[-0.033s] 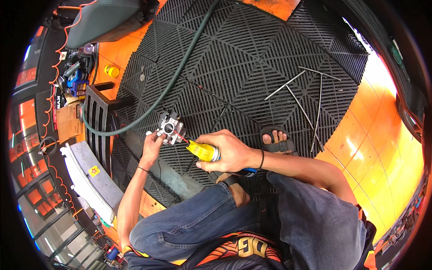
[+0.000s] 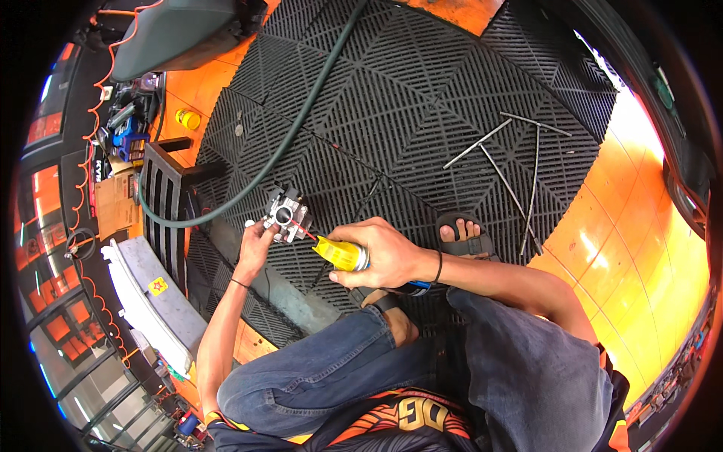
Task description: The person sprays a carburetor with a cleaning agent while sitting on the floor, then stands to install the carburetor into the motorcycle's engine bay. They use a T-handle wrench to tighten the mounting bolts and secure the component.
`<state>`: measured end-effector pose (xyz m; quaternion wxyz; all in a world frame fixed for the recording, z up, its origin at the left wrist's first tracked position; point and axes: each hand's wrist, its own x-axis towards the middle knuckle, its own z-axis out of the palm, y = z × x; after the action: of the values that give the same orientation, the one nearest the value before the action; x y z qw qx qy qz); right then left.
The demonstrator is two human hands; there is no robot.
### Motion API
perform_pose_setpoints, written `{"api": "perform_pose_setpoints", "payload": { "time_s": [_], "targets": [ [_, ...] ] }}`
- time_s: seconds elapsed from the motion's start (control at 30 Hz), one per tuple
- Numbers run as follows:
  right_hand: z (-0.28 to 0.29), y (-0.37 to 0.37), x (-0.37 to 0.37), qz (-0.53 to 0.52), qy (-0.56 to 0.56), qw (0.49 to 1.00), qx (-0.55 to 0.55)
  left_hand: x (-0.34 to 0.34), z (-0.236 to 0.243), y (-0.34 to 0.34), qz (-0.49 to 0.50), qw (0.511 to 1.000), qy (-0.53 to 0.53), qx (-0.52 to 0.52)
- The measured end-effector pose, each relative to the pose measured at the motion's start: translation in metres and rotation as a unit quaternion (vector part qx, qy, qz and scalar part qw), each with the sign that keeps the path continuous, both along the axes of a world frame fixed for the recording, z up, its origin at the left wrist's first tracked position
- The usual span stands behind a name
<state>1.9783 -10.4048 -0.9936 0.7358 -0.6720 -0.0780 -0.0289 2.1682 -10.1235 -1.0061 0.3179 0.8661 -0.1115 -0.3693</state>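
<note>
The left hand (image 2: 258, 245) grips a silver metal part (image 2: 295, 211) by its near side, fingers bent against the casting, and holds it over the black ribbed mat (image 2: 422, 151), toward the mat's left edge, with a dark round bore facing up. The right hand (image 2: 392, 252) is wrapped around a spray can (image 2: 348, 256) with a yellow top and a blue body, most of which the hand hides. From the yellow top a thin red straw (image 2: 305, 232) runs left to the metal part; its end overlaps the part beside the bore, though whether it touches cannot be told. Toward the mat's right edge lie two T-shaped metal tools (image 2: 536, 154), their shafts crossing near the lower ends. A sandalled foot (image 2: 461, 230) rests on the mat just beyond the right hand. A green hose (image 2: 301, 113) curves from the mat's far edge down to its left side, where it passes a black slatted stand (image 2: 162, 188). Outside the mat's upper left edge, a yellow round container (image 2: 187, 119) sits on the orange floor (image 2: 602, 286), and a cardboard box (image 2: 117, 202) stands left of the slatted stand
</note>
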Motion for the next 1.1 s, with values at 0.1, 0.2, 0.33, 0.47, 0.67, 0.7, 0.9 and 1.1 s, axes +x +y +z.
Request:
{"api": "perform_pose_setpoints", "payload": {
  "time_s": [0.1,0.2,0.33,0.47,0.67,0.7,0.9,1.1],
  "targets": [
    [0.000,-0.002,0.000,0.016,0.023,1.000,0.012,0.000,0.004,-0.004,-0.024,0.999,-0.017,0.024],
    [-0.003,0.000,0.000,0.026,0.047,0.999,0.001,-0.003,0.001,-0.006,-0.034,0.996,-0.074,0.039],
    [-0.005,0.001,0.000,0.007,0.021,0.999,-0.046,-0.005,-0.006,-0.013,-0.114,0.966,-0.225,0.046],
    [-0.003,0.000,0.001,0.013,0.054,0.997,-0.059,-0.007,0.004,-0.024,-0.185,0.928,-0.298,0.123],
    [-0.006,-0.001,0.003,0.063,0.068,0.995,-0.041,-0.006,-0.006,-0.016,-0.154,0.930,-0.294,0.160],
    [-0.006,-0.001,0.002,0.064,0.073,0.994,-0.043,-0.007,-0.005,-0.017,-0.150,0.930,-0.293,0.165],
    [-0.006,-0.001,0.001,0.060,0.073,0.995,-0.040,-0.008,-0.005,-0.014,-0.147,0.922,-0.308,0.182],
    [-0.006,-0.002,0.002,0.064,0.052,0.995,-0.055,-0.005,-0.006,-0.014,-0.154,0.939,-0.278,0.128]
  ]
}}
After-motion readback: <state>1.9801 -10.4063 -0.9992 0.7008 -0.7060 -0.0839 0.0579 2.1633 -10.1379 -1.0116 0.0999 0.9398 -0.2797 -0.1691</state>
